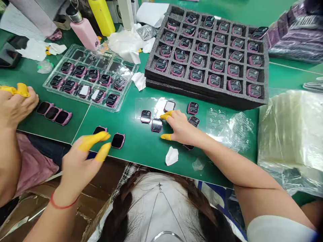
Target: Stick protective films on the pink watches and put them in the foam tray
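Yellow finger cots cover the fingertips of both my hands. My left hand (79, 161) hovers at the table's front edge, thumb and fingers apart, holding nothing. Just beyond its fingertips lie a pink-framed watch case (118, 140) with a dark screen and a partly covered watch case (100, 129). My right hand (184, 129) reaches over the table, fingers spread around a gap. Its fingertips are close to a watch case with a white-looking screen (169, 106) and a watch case with printed film (156, 125); whether they touch is unclear. Another watch case (145, 116) lies to their left.
A black foam tray (191, 88) and a transparent plastic tray (113, 107) hold several watch cases. Film sheets (234, 131) lie right of my forearm, beside stacked plastic packs (290, 127). A co-worker's hand (17, 104) rests at left near several dark-screened watch cases (52, 113).
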`<state>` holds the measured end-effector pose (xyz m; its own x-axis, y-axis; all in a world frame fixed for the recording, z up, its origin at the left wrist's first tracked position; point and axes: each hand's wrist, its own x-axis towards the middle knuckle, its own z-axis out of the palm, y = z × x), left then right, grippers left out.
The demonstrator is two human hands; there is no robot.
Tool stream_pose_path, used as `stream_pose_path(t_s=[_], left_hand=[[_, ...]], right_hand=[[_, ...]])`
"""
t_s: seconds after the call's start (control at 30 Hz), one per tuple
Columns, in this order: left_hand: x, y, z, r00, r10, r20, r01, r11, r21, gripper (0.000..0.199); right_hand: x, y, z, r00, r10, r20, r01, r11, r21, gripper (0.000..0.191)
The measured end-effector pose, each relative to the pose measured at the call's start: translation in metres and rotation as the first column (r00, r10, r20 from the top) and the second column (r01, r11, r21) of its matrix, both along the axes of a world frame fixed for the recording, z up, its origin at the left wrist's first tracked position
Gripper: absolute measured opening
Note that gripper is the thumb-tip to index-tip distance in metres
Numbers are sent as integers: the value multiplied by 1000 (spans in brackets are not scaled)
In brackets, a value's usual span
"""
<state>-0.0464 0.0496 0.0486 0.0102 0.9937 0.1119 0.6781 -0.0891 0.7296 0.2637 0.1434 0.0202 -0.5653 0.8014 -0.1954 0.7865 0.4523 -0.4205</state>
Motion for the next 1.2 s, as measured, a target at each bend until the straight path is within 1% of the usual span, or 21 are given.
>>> stream_pose_path(t_s=[0.03, 0.07, 0.1, 0.17, 0.23, 0.3, 0.37, 0.43, 0.5, 0.53, 0.6, 0.67, 0.73, 0.77, 0.8, 0.83, 0.9, 1.0, 1.07, 1.13, 1.2], left_hand=[[10, 21, -3, 988, -56, -142, 58, 998, 12, 40], [22, 42, -5, 961, -163, -224, 165, 986, -9, 46], [33, 62, -7, 918, -268, -294, 267, 963, -43, 50], [52, 96, -12, 826, -419, -378, 411, 906, -107, 56], [63, 117, -18, 756, -514, -405, 491, 855, -167, 60], [66, 128, -24, 719, -573, -394, 533, 818, -216, 61], [65, 133, -31, 703, -600, -382, 554, 799, -236, 58], [63, 135, -36, 712, -602, -360, 558, 797, -230, 53], [61, 138, -40, 740, -601, -302, 553, 800, -235, 47], [61, 140, -41, 753, -600, -269, 550, 799, -244, 44], [60, 144, -41, 764, -602, -230, 551, 795, -252, 41], [59, 147, -36, 766, -599, -233, 551, 799, -241, 40], [58, 148, -27, 796, -565, -216, 515, 821, -247, 41], [57, 148, -21, 822, -538, -189, 485, 834, -263, 42], [56, 147, -17, 849, -505, -155, 452, 846, -283, 43], [54, 146, -12, 875, -470, -119, 419, 856, -302, 43], [50, 143, -8, 911, -407, -71, 365, 874, -320, 43], [42, 140, -7, 941, -336, -39, 308, 899, -310, 43], [36, 138, -7, 951, -308, -17, 287, 904, -317, 44], [31, 138, -5, 963, -270, 5, 256, 910, -326, 45], [29, 137, 1, 977, -211, 33, 211, 926, -313, 46]], right_hand=[[-4, 0, -2, 1000, -2, -4, 2, 1000, 11, 63], [-7, 1, -4, 1000, -13, -10, 14, 1000, 24, 61], [-10, 2, -6, 999, -28, -18, 29, 999, 38, 60], [-16, 4, -11, 998, -49, -33, 50, 997, 54, 59], [-20, 5, -14, 999, -48, -21, 49, 997, 54, 54], [-23, 3, -16, 999, -44, 8, 44, 998, 55, 46], [-24, 0, -14, 999, -39, 28, 37, 997, 67, 41], [-20, 1, -4, 1000, -13, 4, 12, 995, 100, 40], [-10, 16, 13, 999, 0, -47, 9, 984, 179, 41], [-2, 31, 25, 997, -12, -75, 29, 971, 235, 42], [19, 78, 52, 986, -133, -98, 160, 919, 360, 40], [43, 141, 78, 946, -309, -96, 318, 839, 441, 39], [61, 208, 96, 869, -479, -124, 480, 758, 441, 44], [67, 240, 100, 833, -536, -140, 539, 727, 425, 49], [69, 270, 101, 810, -566, -156, 576, 715, 397, 51], [68, 296, 99, 795, -582, -170, 598, 706, 379, 51], [58, 338, 88, 793, -587, -164, 602, 712, 362, 45], [35, 379, 66, 765, -611, -205, 643, 700, 310, 37], [25, 395, 57, 767, -594, -243, 641, 732, 231, 39], [21, 398, 56, 787, -558, -264, 607, 778, 164, 47], [20, 386, 65, 798, -523, -299, 580, 801, 147, 57]])
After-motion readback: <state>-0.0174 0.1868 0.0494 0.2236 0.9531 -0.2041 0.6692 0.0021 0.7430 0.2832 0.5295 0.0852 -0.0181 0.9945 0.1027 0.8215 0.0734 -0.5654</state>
